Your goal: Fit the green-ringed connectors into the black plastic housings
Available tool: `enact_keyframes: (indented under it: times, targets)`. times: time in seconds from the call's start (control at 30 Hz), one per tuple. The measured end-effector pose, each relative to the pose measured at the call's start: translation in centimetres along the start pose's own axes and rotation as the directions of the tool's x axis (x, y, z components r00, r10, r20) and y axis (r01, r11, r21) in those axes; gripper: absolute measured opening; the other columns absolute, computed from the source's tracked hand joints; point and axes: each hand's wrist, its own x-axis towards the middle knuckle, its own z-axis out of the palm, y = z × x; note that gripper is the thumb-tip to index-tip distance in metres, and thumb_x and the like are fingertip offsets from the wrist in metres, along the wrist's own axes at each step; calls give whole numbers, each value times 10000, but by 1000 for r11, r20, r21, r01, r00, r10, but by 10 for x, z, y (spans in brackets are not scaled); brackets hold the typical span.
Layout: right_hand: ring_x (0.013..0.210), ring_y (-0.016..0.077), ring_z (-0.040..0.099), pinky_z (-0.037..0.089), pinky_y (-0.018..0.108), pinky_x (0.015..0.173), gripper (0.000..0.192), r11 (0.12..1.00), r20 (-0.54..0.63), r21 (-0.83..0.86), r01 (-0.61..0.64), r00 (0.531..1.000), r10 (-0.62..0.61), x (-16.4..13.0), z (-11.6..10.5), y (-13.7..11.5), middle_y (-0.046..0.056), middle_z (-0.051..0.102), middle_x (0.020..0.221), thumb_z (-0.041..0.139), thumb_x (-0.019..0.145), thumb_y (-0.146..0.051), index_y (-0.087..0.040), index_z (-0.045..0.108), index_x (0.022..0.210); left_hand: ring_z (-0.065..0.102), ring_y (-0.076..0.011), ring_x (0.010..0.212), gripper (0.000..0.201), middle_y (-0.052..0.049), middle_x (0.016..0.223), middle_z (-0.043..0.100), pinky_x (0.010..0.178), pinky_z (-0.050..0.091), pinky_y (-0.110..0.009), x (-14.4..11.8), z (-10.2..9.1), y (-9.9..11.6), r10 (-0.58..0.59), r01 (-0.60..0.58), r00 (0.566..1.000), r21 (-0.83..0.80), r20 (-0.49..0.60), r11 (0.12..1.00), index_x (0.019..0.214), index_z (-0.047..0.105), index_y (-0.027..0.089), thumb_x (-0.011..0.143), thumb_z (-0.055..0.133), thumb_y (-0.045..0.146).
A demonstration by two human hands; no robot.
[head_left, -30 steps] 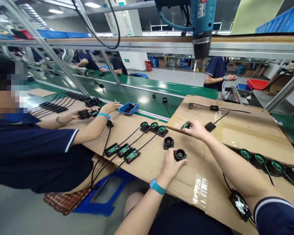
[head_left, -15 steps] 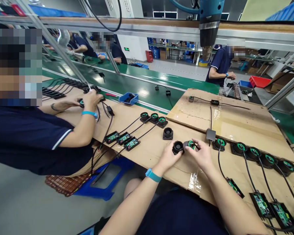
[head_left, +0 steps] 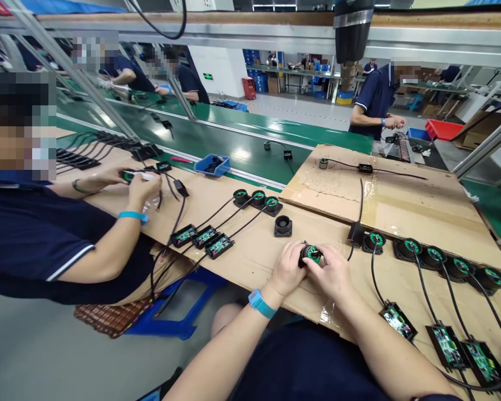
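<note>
Factory hall: green conveyor belt [head_left: 234,139], cardboard-covered bench [head_left: 421,206], grey floor [head_left: 45,356], aluminium frame [head_left: 234,36].

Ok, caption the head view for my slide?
Both hands, left hand and right hand, grip a round green-faced part over cardboard.

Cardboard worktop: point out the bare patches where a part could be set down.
Bare: the raised cardboard sheet behind the row of green-ringed parts, and the strip between the lone black housing and the left hand. Crowded: the near right edge with circuit boards and cables.

Cardboard-covered bench [head_left: 250,262] carries round black housings [head_left: 283,225] and wired circuit boards [head_left: 200,238].
</note>
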Motion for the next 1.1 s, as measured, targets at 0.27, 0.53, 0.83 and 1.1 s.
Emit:
enact_keyframes:
  times: [0.27,0.53,0.83,1.1]
  targets:
    - [940,237,647,553,374,877,352,998,5,-60,-20,1000,21,0,9,-4,102,656,1041,689,906,-478,-182,672,1094,603,-278,1136,392,-150,1187,639,1013,546,-480,2,-1,0,-36,36,999,-37,5,999,1272,522,167,883,547,127]
    - [834,226,618,544,378,817,337,985,19,-141,-104,994,107,0,13,-7,80,611,917,722,867,-506,-177,675,923,608,-272,1077,302,-148,1117,644,967,554,-460,0,0,0,-15,14,1000,-20,-27,1000,1206,547,154,904,556,167]
    - [796,195,652,548,375,794,295,978,168,51,-201,967,190,2,-19,17,101,689,1085,632,882,-302,-155,693,1130,619,-260,1112,486,-106,1147,635,994,547,-436,4,-4,3,-172,170,985,-116,-3,979,1203,547,191,823,796,364]
    - [904,233,613,480,368,855,177,990,250,-135,-44,965,77,2,-22,14,80,670,915,521,973,-211,-161,687,932,618,-251,1115,485,-106,1145,638,1009,538,-428,5,-4,5,-165,165,986,-129,8,978,1210,541,181,836,784,372]
